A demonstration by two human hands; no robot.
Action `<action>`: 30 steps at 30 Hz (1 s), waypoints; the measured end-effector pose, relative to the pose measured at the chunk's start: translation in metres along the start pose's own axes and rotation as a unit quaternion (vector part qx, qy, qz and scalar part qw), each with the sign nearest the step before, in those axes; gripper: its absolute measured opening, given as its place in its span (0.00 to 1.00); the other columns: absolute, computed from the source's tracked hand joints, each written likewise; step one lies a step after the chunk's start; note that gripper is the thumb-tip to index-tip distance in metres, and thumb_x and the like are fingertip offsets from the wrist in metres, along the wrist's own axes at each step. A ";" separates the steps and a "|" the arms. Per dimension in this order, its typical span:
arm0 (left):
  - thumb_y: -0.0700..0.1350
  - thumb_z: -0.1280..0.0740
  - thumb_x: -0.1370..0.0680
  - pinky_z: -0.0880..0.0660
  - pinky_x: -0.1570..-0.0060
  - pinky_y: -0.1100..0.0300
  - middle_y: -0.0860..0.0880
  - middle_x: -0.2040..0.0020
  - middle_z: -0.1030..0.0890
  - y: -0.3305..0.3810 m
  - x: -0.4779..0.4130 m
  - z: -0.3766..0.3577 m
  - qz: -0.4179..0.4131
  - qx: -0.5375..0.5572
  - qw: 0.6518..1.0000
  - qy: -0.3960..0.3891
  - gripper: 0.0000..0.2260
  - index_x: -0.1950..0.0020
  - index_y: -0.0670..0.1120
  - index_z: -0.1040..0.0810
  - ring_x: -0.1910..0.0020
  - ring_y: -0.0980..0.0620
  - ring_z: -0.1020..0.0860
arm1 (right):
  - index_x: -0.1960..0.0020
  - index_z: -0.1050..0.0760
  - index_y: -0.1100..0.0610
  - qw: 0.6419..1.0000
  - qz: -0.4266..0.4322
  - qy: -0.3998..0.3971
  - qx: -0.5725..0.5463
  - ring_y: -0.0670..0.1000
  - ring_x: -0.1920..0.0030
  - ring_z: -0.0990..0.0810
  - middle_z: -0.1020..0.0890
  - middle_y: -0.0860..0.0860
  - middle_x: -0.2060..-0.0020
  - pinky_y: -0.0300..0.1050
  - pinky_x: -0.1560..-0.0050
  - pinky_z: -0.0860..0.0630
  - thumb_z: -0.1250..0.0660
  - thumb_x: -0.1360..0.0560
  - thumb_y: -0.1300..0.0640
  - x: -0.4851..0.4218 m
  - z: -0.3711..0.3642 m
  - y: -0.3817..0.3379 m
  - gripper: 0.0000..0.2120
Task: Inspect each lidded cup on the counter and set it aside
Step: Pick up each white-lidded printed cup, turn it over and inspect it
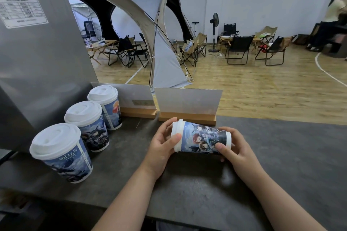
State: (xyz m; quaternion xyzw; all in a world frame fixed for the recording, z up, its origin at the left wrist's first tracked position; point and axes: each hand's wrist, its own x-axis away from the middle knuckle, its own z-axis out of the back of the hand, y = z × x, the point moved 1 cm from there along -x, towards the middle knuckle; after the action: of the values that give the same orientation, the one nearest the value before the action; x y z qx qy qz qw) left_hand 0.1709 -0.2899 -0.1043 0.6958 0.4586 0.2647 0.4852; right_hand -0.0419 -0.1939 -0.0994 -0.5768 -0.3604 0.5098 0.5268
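Inspection is under way: a cup [201, 138] lies on its side above the tabletop [281, 155], held between both hands, lid to the left. The left hand [162, 146] has its fingers closed on the lid end; the right hand [233, 148] grips the base. Three more cups [62, 153] stand upright at left. Next, I judge, comes turning it upright and setting it apart from them.

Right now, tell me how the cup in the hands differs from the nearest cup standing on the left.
The held cup lies sideways, lid pointing left, gripped by left hand and right hand. The nearest standing cup is upright on the counter, untouched. Both have white lids and blue illustrated wraps.
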 end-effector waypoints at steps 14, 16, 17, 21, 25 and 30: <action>0.45 0.38 0.18 0.20 0.44 0.40 0.41 0.36 0.19 -0.004 -0.007 0.000 0.050 -0.029 0.997 0.042 0.16 0.30 0.46 0.26 0.44 0.45 0.19 | 0.33 0.27 0.51 0.994 0.075 0.009 -0.075 0.55 0.45 0.16 0.19 0.53 0.39 0.47 0.47 0.19 0.24 0.33 0.66 0.004 -0.001 0.006 0.30; 0.42 0.39 0.17 0.19 0.46 0.41 0.42 0.37 0.18 -0.005 -0.007 0.000 0.049 -0.034 0.997 0.038 0.14 0.31 0.44 0.25 0.44 0.45 0.19 | 0.33 0.27 0.48 0.996 0.076 -0.004 -0.051 0.59 0.49 0.15 0.19 0.52 0.39 0.56 0.45 0.19 0.22 0.32 0.64 0.005 -0.004 0.006 0.31; 0.41 0.39 0.16 0.19 0.47 0.42 0.43 0.38 0.18 -0.005 -0.006 0.000 0.047 -0.039 0.997 0.037 0.13 0.32 0.44 0.24 0.43 0.46 0.18 | 0.33 0.26 0.45 0.996 0.076 -0.013 -0.040 0.60 0.51 0.14 0.19 0.50 0.39 0.56 0.45 0.19 0.22 0.32 0.61 0.006 -0.006 0.005 0.31; 0.37 0.39 0.17 0.18 0.47 0.46 0.47 0.42 0.16 -0.005 -0.005 -0.002 0.049 -0.061 0.996 0.049 0.13 0.35 0.46 0.21 0.41 0.47 0.18 | 0.34 0.26 0.43 0.997 0.067 -0.027 -0.019 0.58 0.52 0.14 0.19 0.43 0.40 0.49 0.46 0.18 0.22 0.32 0.57 0.008 -0.008 -0.001 0.29; 0.37 0.39 0.17 0.18 0.46 0.47 0.49 0.43 0.15 -0.004 -0.005 -0.003 0.046 -0.068 0.995 0.057 0.13 0.35 0.45 0.22 0.43 0.50 0.18 | 0.35 0.25 0.49 0.998 0.056 -0.029 -0.020 0.53 0.51 0.14 0.15 0.47 0.46 0.42 0.49 0.19 0.25 0.32 0.59 0.008 -0.009 -0.002 0.27; 0.38 0.38 0.17 0.18 0.47 0.47 0.51 0.45 0.15 -0.003 -0.005 -0.006 0.035 -0.064 0.995 0.071 0.12 0.37 0.47 0.20 0.43 0.53 0.18 | 0.32 0.26 0.50 0.998 0.040 -0.050 -0.009 0.48 0.44 0.15 0.15 0.49 0.44 0.37 0.47 0.20 0.27 0.28 0.63 0.010 -0.007 -0.004 0.26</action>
State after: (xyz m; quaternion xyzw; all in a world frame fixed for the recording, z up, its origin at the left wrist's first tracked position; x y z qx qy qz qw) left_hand 0.1625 -0.2912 -0.1045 0.6583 0.4492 0.3589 0.4857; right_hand -0.0322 -0.1857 -0.0979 -0.5689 -0.3676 0.5553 0.4825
